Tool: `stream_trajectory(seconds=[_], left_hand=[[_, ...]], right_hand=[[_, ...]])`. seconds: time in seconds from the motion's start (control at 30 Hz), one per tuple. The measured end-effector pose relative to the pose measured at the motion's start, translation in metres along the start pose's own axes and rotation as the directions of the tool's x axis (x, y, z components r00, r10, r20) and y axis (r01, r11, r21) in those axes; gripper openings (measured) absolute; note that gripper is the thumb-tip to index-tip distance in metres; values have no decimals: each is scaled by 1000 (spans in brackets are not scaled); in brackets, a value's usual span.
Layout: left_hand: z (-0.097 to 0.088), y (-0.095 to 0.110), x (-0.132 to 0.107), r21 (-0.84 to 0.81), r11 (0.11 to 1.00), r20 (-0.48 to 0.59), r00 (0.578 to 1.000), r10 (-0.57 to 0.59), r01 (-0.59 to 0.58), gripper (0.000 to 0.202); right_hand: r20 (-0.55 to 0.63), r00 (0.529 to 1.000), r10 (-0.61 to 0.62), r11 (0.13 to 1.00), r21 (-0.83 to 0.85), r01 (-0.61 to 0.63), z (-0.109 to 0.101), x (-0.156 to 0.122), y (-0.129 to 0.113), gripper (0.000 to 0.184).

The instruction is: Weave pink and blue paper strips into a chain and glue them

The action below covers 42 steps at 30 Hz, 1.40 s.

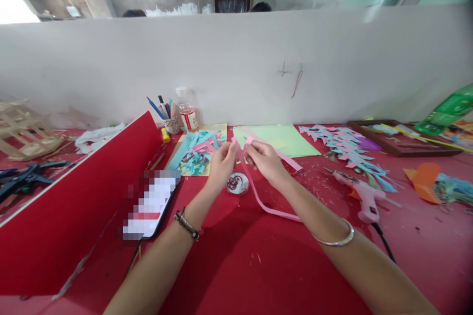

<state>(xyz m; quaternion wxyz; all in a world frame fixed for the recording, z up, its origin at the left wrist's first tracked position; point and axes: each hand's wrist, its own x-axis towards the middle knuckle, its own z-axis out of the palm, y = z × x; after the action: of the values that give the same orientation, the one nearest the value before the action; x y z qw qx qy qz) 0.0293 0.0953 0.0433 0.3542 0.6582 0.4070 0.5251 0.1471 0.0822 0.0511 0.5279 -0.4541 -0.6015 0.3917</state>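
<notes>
A long pink paper strip [254,192] runs between my two hands above the red table, and its tail curves down to the right under my right forearm. My left hand [222,160] pinches the strip between thumb and fingers. My right hand [264,157] is closed on a folded part of the strip, with another flat length sticking out behind it to the right. Below my hands sits a small round white dish [242,188] with dark red thread-like bits. To the left lies a pile of folded blue and pink paper pieces [199,150] on a yellow sheet.
Light green paper [301,140] lies behind my hands. To the right are a pink-and-blue paper chain [343,147], a pink glue gun [367,197] and a green bottle [447,110]. At left are a phone [162,206], a pen cup [170,125] and a red divider [92,192].
</notes>
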Motion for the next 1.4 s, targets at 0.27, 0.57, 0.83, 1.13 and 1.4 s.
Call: stream_trajectory(seconds=[0.27,0.57,0.83,1.13,1.4], left_hand=[[2,-1,-3,111,990,9,996,91,-92,30],[2,2,-7,152,981,-56,989,134,-124,31],[-3,2,-1,121,991,-132,989,69,-53,35],[4,-3,-4,125,990,45,998,54,-59,30],[1,2,-4,198,971,44,991,128,-134,18]], right_hand=[[-10,1000,23,998,57,-23,-2,2,-1,33],[102,994,-33,993,-113,45,2,-2,-3,30],[105,994,-2,996,-90,11,-4,-1,-4,30],[31,999,24,988,152,-28,-4,0,-4,28],[21,999,-41,997,-61,42,-3,-2,-8,28]])
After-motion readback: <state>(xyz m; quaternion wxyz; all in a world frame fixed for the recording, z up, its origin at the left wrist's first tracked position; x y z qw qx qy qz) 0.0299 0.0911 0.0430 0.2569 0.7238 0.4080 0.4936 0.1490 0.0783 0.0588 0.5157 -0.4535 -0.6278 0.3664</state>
